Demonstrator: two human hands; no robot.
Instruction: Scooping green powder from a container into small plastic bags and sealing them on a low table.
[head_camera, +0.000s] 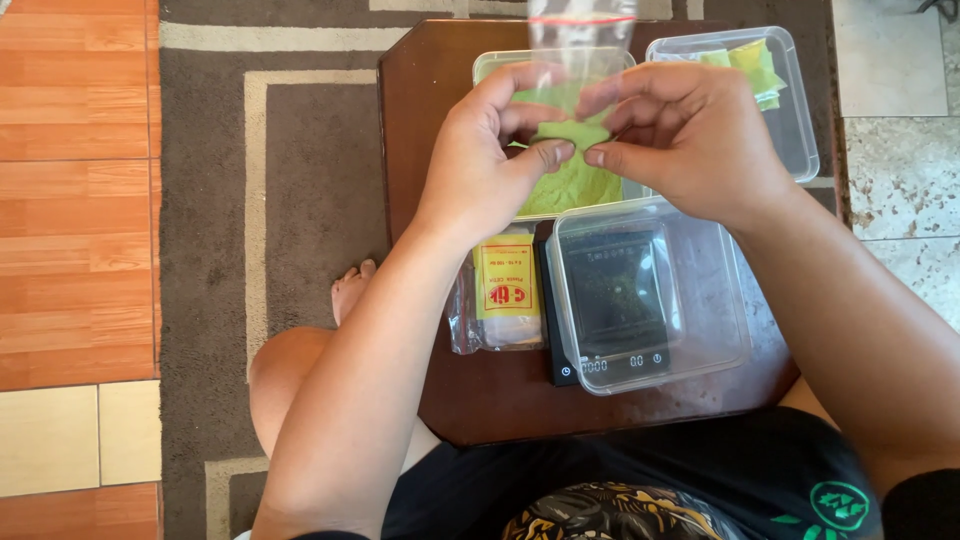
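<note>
Both my hands are raised over a small dark brown table (440, 110). My left hand (490, 150) and my right hand (680, 135) pinch the lower part of a small clear plastic zip bag (580, 50) with a red strip at its top. The bag holds a little green powder. Below it lies a clear container (500, 65) filled with green powder (575, 185). Nearer to me an empty clear plastic tub (720, 300) rests on a black digital scale (600, 365).
A pack of clear bags with a yellow and red label (500, 290) lies left of the scale. A second clear container (790, 110) with green-yellow bits stands at the far right. The table stands on a brown patterned carpet (290, 180); my bare foot (350, 285) rests there.
</note>
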